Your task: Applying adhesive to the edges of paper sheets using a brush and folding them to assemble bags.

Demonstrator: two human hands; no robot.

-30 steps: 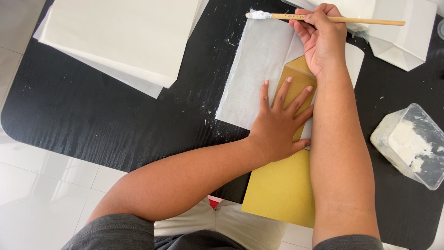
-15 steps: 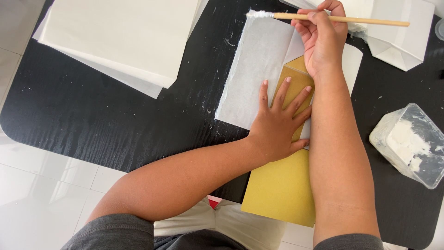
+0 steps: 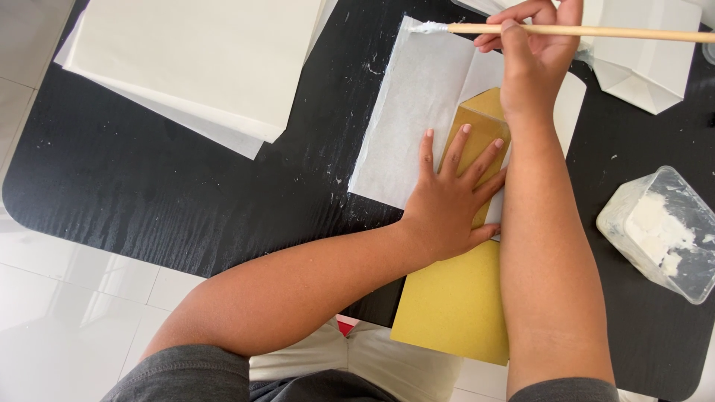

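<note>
A black bench is carrying everything, its near left corner rounded over a pale tiled floor. A stack of white sheets is lying at the far left. A white sheet is lying flat in the middle, its left edge wet with paste. A yellow board is lying partly on that sheet, its near end hanging over the near edge of the bench. A folded white bag is sitting at the far right. A clear tub with white paste in it is sitting at the right, well apart from the sheet.

The left hand is pressing flat, fingers spread, on the board and sheet; its grip is open, holding nothing. The right hand is gripping a wooden brush, fingers closed around the stick, with the pasty tip touching the sheet's far left corner.
</note>
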